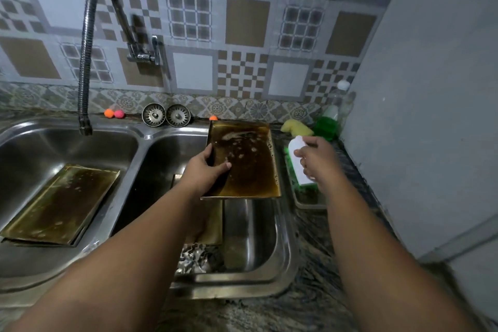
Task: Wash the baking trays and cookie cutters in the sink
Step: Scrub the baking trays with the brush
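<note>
The left hand (207,167) grips a stained baking tray (250,162) by its left edge, thumb on the inside and fingers curled underneath. It holds the tray over the right basin of the sink (145,137), probably so drips fall in. The right hand (318,159) wraps its fingers round a white bottle (296,153) on the tabletop (310,304), likely soap meant for this tray. A second tray (62,202) lies well left of the fingers, and the cookie cutters (194,259) sit in the basin below the left forearm.
</note>
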